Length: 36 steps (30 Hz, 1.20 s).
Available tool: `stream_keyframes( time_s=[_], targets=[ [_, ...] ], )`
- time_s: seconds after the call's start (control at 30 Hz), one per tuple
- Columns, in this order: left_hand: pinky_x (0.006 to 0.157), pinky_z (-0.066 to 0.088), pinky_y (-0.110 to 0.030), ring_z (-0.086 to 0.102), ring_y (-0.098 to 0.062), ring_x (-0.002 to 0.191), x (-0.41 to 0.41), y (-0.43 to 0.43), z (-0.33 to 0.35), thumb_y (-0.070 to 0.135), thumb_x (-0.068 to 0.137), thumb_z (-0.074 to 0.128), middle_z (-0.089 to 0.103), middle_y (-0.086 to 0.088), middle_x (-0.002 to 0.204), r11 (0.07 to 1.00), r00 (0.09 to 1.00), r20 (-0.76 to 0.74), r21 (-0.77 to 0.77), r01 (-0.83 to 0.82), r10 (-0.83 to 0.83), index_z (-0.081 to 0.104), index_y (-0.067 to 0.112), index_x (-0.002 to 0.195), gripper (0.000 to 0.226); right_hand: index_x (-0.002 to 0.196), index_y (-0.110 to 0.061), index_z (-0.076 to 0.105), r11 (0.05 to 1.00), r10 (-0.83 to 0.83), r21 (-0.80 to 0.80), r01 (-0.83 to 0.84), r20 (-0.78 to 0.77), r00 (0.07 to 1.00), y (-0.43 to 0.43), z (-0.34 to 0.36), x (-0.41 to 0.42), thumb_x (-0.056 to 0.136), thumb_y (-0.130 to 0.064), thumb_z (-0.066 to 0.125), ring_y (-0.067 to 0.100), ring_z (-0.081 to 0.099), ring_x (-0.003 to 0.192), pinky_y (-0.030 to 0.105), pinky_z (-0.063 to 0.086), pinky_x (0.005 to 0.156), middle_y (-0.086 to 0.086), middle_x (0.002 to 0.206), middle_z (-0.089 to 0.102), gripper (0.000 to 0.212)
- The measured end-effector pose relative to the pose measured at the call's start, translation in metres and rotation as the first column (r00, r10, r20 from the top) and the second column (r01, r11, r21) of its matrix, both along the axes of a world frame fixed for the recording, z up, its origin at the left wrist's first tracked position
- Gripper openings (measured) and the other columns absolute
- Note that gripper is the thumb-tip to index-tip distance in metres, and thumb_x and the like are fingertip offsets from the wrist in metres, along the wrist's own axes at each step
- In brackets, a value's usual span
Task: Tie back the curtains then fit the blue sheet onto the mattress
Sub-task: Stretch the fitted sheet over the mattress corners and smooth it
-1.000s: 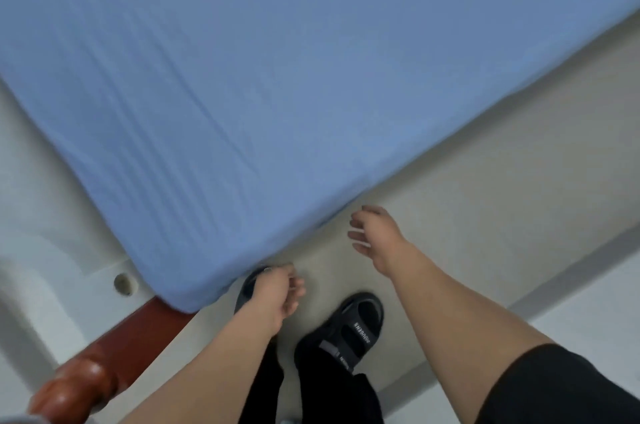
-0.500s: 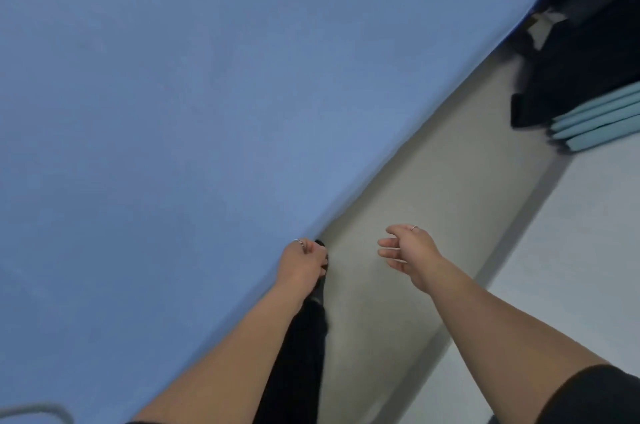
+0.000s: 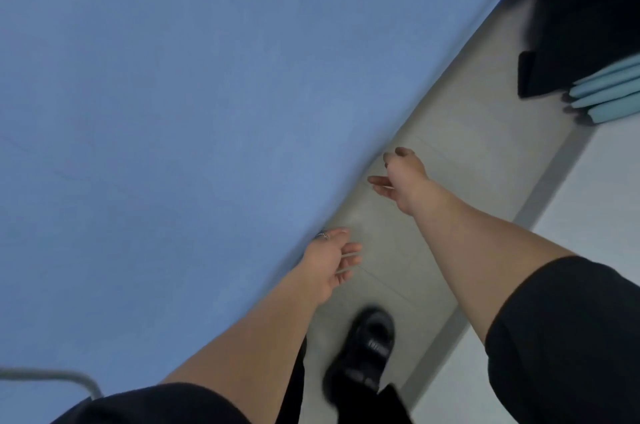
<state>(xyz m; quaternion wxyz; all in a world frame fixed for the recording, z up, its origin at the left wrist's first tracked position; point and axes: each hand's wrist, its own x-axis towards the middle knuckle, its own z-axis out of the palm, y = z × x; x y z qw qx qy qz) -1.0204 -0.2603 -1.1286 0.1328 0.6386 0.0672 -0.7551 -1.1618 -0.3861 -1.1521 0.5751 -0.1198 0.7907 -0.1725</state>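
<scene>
Hovering beside blue sheet (image 3: 173,112) | left hand (image 3: 329,262) fingers (image 3: 351,247) spread, empty | right hand (image 3: 403,177) fingers (image 3: 381,183) half-curled, empty

The only lettering in sight is a short white print across the strap of the black sandal (image 3: 362,354), and it is too blurred to make out.

Bare floor strip (image 3: 460,160) beside blue sheet (image 3: 207,112) lies open.
</scene>
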Motion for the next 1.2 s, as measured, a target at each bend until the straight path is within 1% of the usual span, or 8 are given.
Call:
stream_keyframes(
  time_s=[0.17,0.3,0.43,0.6,0.73,0.97,1.07,1.2],
  targets=[
    [0.065,0.042,-0.026,0.066,-0.015,0.089,-0.020,-0.002,-0.036,0.032,0.103,0.051,0.067,0.003,0.111,0.936,0.941,-0.053,0.143,-0.323,0.333,0.055,0.029,0.121,0.019,0.145,-0.023,0.043,0.975,-0.213,-0.032,0.222,0.181,0.960,-0.029,-0.031,-0.018,0.094,-0.042,0.061,0.025,0.069,0.073,0.030,0.056,0.058,0.005,0.127,0.056,0.057],
    [0.072,0.046,-0.025,0.067,-0.011,0.096,-0.033,-0.014,-0.062,0.025,0.094,0.064,0.070,0.007,0.103,0.737,0.744,-0.040,0.181,-0.651,0.667,0.068,0.021,0.098,0.007,0.094,-0.018,0.060,0.959,-0.263,-0.038,0.282,0.260,0.929,-0.039,-0.044,-0.032,0.089,-0.058,0.064,0.016,0.050,0.052,0.022,0.041,0.048,0.002,0.077,0.062,0.040],
    [0.073,0.045,-0.024,0.068,-0.011,0.095,-0.040,-0.012,-0.067,0.018,0.084,0.069,0.075,0.003,0.087,0.626,0.625,-0.055,0.137,-0.768,0.779,0.073,0.015,0.084,0.005,0.093,-0.020,0.060,0.971,-0.215,-0.050,0.234,0.248,0.945,-0.043,-0.044,-0.044,0.087,-0.055,0.068,0.011,0.042,0.053,0.023,0.039,0.051,-0.006,0.071,0.055,0.035],
    [0.052,0.039,-0.021,0.067,-0.006,0.069,-0.050,-0.013,-0.074,0.025,0.094,0.068,0.065,0.004,0.085,0.766,0.773,0.146,0.114,-0.633,0.618,0.063,0.020,0.109,0.017,0.091,-0.021,0.056,0.997,-0.054,-0.056,0.058,0.059,0.997,-0.039,-0.056,-0.057,0.099,-0.050,0.051,0.014,0.047,0.061,0.026,0.041,0.055,-0.003,0.083,0.057,0.030],
    [0.045,0.033,-0.018,0.061,-0.004,0.057,-0.049,-0.022,-0.094,0.029,0.096,0.066,0.062,0.006,0.082,0.822,0.827,0.239,0.147,-0.550,0.510,0.060,0.023,0.106,0.013,0.091,-0.022,0.053,0.997,0.072,0.013,-0.072,0.004,0.997,-0.040,-0.082,-0.062,0.099,-0.054,0.044,0.014,0.037,0.054,0.024,0.032,0.047,-0.002,0.079,0.050,0.034],
    [0.048,0.032,-0.019,0.056,-0.006,0.063,-0.053,-0.022,-0.118,0.030,0.100,0.058,0.060,0.009,0.086,0.841,0.864,0.326,0.263,-0.472,0.383,0.059,0.023,0.097,0.007,0.106,-0.019,0.053,0.947,0.240,0.216,-0.236,0.009,0.971,-0.040,-0.109,-0.070,0.099,-0.053,0.042,0.015,0.040,0.053,0.024,0.034,0.051,0.000,0.073,0.045,0.038],
    [0.039,0.035,-0.012,0.059,-0.010,0.055,-0.060,-0.031,-0.102,0.043,0.102,0.048,0.064,0.004,0.082,0.810,0.868,0.317,0.336,-0.480,0.383,0.054,0.020,0.107,0.025,0.106,-0.019,0.055,0.909,0.227,0.334,-0.251,0.110,0.968,-0.050,-0.088,-0.084,0.101,-0.040,0.043,0.016,0.049,0.054,0.022,0.038,0.054,0.003,0.072,0.051,0.025],
    [0.042,0.039,-0.017,0.060,-0.019,0.051,-0.089,-0.073,-0.043,0.033,0.104,0.040,0.069,-0.008,0.081,0.915,0.949,0.264,0.317,-0.252,0.170,0.052,0.011,0.103,0.026,0.117,-0.019,0.054,0.943,0.155,0.272,-0.194,0.159,0.975,-0.087,-0.031,-0.127,0.100,-0.048,0.046,0.019,0.060,0.063,0.024,0.043,0.055,0.006,0.088,0.059,0.034]
  ],
)
